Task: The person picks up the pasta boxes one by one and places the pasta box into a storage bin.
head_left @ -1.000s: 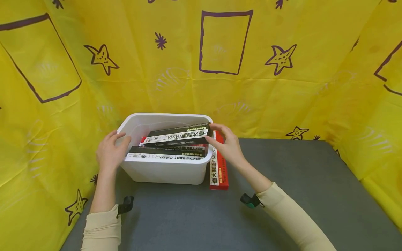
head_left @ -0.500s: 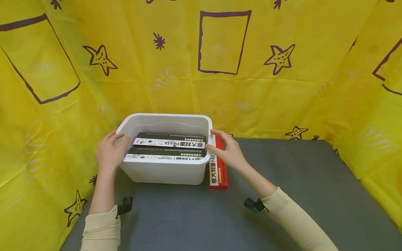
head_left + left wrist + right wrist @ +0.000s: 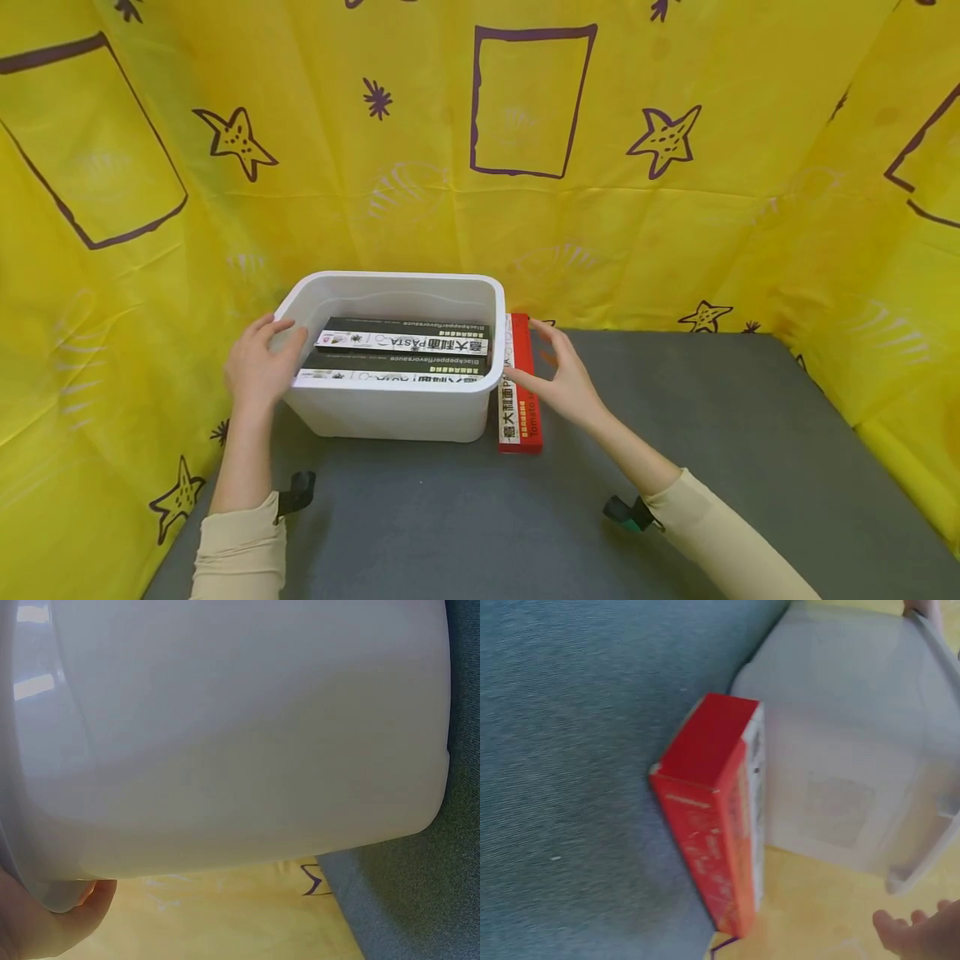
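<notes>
- Nearest to us, our two sleeved forearms reach forward over the grey table (image 3: 675, 417), whose far edge meets the yellow backdrop (image 3: 675, 217).
- Our right hand (image 3: 566, 379) lies over the red pasta box (image 3: 520, 417), fingers fairly straight and spread. The thumb side touches the box's top near its middle, and the fingers are not wrapped round it. Whether the fingertips press on the far end we cannot tell.
- The red pasta box lies on the table with its long side against the right outer wall of the white tub (image 3: 390, 408). Its near end pokes out a little past the tub's front wall. In the right wrist view the box (image 3: 720, 825) is touching the tub (image 3: 840, 787).
- Our left hand (image 3: 258, 362) rests on the tub's left rim near the front corner, fingers relaxed and laid over the edge, gripping nothing firmly that we can see. The left wrist view shows only the tub's wall (image 3: 225, 735) and a bit of that hand (image 3: 45, 922) under the rim.
- Inside the tub two black pasta boxes (image 3: 401, 354) lie flat, side by side along its length.
</notes>
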`<act>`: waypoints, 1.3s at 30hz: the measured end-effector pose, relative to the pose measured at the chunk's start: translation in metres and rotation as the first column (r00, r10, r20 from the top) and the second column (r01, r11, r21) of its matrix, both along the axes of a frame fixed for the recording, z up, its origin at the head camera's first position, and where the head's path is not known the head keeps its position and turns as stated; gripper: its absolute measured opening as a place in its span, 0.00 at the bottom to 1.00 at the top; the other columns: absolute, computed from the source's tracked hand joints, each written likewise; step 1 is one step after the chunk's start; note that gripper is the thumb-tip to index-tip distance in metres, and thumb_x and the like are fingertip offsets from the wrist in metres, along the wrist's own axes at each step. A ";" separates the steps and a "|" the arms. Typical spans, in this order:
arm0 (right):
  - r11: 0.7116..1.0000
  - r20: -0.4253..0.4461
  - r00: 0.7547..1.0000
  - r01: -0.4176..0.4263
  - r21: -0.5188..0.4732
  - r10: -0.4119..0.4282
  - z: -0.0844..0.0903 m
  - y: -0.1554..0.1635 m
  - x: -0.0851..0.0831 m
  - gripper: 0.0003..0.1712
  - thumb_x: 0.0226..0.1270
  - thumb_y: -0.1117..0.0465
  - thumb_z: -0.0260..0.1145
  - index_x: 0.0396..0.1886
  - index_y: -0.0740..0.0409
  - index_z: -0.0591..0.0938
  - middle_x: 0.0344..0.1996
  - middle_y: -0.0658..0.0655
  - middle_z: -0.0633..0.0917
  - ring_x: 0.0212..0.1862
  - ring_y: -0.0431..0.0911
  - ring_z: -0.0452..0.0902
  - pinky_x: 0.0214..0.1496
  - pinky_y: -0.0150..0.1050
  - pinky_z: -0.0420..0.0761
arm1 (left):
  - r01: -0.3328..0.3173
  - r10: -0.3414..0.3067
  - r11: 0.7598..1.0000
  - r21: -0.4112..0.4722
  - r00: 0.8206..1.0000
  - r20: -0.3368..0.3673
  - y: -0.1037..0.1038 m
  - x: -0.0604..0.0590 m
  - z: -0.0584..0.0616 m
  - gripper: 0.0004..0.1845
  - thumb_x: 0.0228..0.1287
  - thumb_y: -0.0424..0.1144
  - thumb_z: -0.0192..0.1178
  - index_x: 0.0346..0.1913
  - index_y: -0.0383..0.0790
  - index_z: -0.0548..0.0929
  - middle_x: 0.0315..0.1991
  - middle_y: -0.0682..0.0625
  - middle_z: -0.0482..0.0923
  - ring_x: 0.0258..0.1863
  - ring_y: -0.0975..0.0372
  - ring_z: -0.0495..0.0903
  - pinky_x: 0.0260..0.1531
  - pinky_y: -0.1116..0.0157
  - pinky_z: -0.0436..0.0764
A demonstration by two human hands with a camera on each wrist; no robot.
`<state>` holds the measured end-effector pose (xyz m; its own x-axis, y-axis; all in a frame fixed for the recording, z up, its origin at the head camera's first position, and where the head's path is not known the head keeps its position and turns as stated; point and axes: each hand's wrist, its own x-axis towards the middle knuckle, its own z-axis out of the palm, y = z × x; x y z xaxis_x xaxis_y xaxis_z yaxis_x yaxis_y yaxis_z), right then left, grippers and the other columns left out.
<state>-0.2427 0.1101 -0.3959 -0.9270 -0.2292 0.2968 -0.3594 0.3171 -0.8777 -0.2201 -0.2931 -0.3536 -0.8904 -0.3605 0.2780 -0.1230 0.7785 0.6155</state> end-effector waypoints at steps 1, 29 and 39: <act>1.000 0.005 1.000 0.002 -0.009 -0.002 -0.003 0.002 0.000 0.46 0.57 0.54 0.75 0.73 0.51 0.63 0.70 0.56 0.65 0.71 0.53 0.58 0.69 0.52 0.64 | 0.000 0.000 1.000 -0.001 1.000 -0.003 0.000 0.000 0.000 0.30 0.70 0.55 0.47 0.62 0.35 0.77 0.71 0.40 0.63 0.68 0.38 0.60 0.63 0.40 0.57; 0.976 0.313 0.939 0.081 0.204 -0.144 -0.077 0.001 0.025 0.68 0.42 0.48 0.80 0.76 0.60 0.48 0.71 0.66 0.58 0.70 0.60 0.55 0.65 0.62 0.64 | -0.017 0.017 1.000 -0.001 1.000 0.004 0.000 -0.001 0.000 0.28 0.70 0.53 0.48 0.62 0.37 0.77 0.71 0.41 0.64 0.68 0.38 0.61 0.63 0.40 0.57; 0.971 0.314 0.940 0.064 0.229 -0.136 -0.086 -0.003 0.028 0.71 0.38 0.47 0.81 0.75 0.65 0.49 0.69 0.68 0.61 0.67 0.61 0.57 0.63 0.62 0.66 | -0.013 0.013 1.000 0.002 1.000 0.013 0.001 -0.001 0.001 0.29 0.70 0.54 0.47 0.63 0.37 0.77 0.71 0.41 0.63 0.68 0.38 0.60 0.63 0.40 0.57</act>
